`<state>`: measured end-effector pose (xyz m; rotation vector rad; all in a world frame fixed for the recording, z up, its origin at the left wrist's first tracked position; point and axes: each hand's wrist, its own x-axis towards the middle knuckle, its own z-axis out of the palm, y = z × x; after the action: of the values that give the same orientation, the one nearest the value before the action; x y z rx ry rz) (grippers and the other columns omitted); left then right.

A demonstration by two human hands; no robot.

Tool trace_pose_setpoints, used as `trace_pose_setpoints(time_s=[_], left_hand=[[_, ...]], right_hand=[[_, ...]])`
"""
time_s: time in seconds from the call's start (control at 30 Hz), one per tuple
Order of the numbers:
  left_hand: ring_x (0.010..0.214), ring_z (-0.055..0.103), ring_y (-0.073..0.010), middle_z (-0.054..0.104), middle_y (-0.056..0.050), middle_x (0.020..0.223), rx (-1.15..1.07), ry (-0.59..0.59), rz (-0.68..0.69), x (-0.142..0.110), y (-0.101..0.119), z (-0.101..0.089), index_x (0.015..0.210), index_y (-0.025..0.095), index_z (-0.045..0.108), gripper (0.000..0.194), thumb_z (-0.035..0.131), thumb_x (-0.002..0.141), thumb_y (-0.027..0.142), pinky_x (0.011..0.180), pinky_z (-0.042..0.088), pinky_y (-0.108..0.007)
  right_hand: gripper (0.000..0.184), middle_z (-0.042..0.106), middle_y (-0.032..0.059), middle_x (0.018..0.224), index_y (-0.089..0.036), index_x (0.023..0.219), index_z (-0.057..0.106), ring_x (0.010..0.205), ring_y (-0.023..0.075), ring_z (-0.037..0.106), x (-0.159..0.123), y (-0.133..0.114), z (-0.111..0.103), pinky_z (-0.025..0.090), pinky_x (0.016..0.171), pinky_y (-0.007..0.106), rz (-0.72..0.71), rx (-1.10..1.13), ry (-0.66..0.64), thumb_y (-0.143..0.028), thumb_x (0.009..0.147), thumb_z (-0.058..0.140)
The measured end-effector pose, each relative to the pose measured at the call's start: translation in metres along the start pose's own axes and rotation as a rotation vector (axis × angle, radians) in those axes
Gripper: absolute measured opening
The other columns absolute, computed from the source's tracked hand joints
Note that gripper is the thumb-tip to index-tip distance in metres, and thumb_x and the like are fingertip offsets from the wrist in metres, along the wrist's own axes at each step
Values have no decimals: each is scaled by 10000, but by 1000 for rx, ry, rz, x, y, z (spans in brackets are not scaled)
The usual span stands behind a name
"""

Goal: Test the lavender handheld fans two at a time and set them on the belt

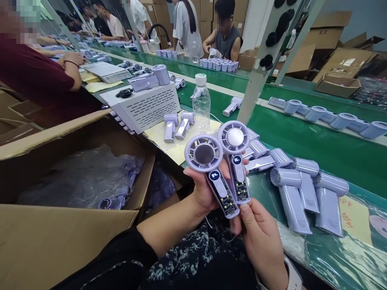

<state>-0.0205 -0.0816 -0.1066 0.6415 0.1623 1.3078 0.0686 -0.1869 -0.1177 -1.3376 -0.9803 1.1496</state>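
1. Beside a green conveyor (pixel 273 131), above a lap (pixel 193 262).
2. Grips left fan (pixel 219 188) and right fan (pixel 238 173) in curled left hand (pixel 201 195); pinches right fan's base with right hand (pixel 263 231).
3. Might scuff casings if rubbed together.

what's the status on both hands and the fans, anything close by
Left hand gripping two handheld fans, displays lit. Right hand, fingers at their bottom ends. Bottle standing beyond, more fans at right.

The left hand (pixel 204 195) cups upward, the right hand (pixel 261 231) pinches nearby.
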Motion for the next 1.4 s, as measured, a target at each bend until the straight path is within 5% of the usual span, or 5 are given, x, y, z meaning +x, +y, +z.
trace_pose_setpoints(time_s=[0.27, 0.4, 0.5, 0.8, 1.4], left_hand=[[1208, 669, -368, 761, -97, 1099, 72, 218, -56, 11, 14, -7, 810, 223, 609, 590, 729, 715, 793, 920, 595, -498], [1048, 725, -334, 778, -82, 976, 181, -1, -227, 0, 15, -13, 905, 210, 722, 485, 891, 668, 598, 872, 589, -439], [851, 729, -259, 761, -59, 835, 313, -141, -318, -1, 15, -18, 960, 197, 773, 461, 940, 669, 513, 819, 582, -389], [771, 665, -167, 698, -30, 885, 146, -8, -511, 5, 14, -16, 1138, 208, 686, 512, 871, 771, 514, 734, 611, -312], [844, 739, -199, 659, -46, 1039, 257, -381, -506, -13, 18, -9, 1222, 219, 562, 389, 765, 894, 268, 796, 638, -387]], right_hand=[[385, 649, 127, 1222, -232, 764, 623, 1220, 332, 562, 25, -20, -42, 407, 1064, 490, -308, -417, 182, -475, 1050, 538], [429, 425, 98, 1648, -280, 1394, 609, 1544, 335, 330, 38, -24, -50, 245, 1254, 570, -274, -348, 169, -483, 1016, 616], [548, 561, 87, 1555, -311, 1481, 527, 1416, 304, 536, 33, -29, -50, 448, 1167, 508, -98, -5, -149, -417, 977, 712], [298, 662, 9, 914, -262, 1090, 637, 725, 176, 620, 14, -34, -61, 552, 695, 336, -3, 146, 44, -396, 888, 811], [332, 687, 45, 963, -251, 1144, 688, 721, 192, 629, 4, -31, -59, 577, 676, 350, 61, 335, 2, -430, 884, 790]])
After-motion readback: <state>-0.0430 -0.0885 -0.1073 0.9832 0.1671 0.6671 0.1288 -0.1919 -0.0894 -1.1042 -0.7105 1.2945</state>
